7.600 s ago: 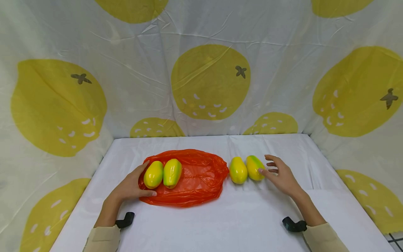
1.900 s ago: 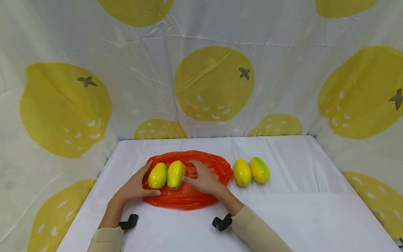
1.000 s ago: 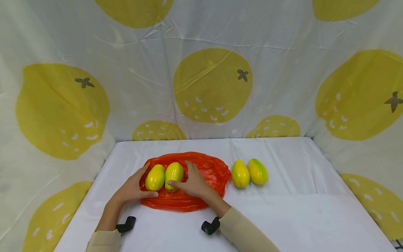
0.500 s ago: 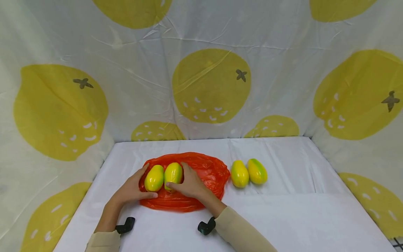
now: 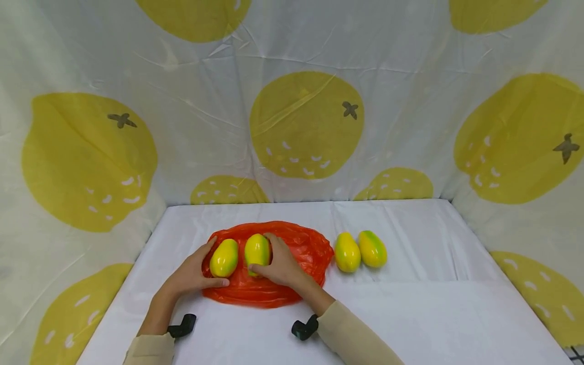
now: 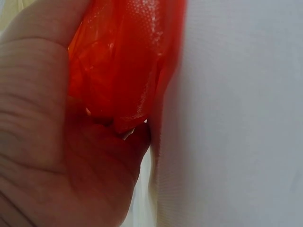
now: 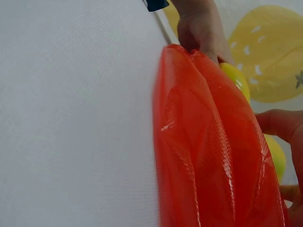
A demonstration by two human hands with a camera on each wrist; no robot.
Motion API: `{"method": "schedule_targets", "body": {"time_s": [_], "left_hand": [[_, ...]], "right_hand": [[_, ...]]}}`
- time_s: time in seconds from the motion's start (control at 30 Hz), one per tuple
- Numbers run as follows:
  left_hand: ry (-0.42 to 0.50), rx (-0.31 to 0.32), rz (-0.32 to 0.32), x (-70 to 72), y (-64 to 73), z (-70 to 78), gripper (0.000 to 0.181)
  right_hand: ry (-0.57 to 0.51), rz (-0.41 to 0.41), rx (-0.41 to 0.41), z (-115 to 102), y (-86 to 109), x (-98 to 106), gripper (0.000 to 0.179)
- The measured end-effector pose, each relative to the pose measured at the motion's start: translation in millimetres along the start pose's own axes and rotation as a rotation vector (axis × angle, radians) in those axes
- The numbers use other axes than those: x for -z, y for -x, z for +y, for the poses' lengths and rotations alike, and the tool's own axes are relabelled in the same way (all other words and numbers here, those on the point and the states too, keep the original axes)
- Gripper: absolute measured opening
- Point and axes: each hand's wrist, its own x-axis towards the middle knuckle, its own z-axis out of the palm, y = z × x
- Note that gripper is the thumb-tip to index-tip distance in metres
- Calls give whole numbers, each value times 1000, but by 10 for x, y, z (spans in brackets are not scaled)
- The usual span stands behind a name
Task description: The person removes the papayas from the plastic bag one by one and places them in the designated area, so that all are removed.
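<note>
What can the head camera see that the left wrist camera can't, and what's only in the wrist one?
Only the head view shows the right hand gripping a yellow-green fruit, and two more fruits beside the red bag. Only the left wrist view shows the left hand so close that its skin creases stand out. Both show that hand, the bag and the white cloth.
</note>
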Motion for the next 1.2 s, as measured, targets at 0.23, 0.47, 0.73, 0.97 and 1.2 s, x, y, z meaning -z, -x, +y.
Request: {"method": "schedule_targets", "body": {"time_s": [0.23,0.47,0.73,0.97,1.2], "left_hand": [[-6,-8,7,-15,-2,-4,128],[-9,-9,5,-13,-1,-15,129],[-5,-21,13,-15,-2,-45,130],[-5,-34,18,-11,2,-42,130],[-6,-36,18,-6,8,-33,130]], "right_hand": [[-68,21,2,40,37,77,87],[-81,13,-3,67,112,220,87],[-55,13,4,90,187,481,90],[-26,38,12,167,265,661,89],[-9,89,9,239,329,818,86]]}}
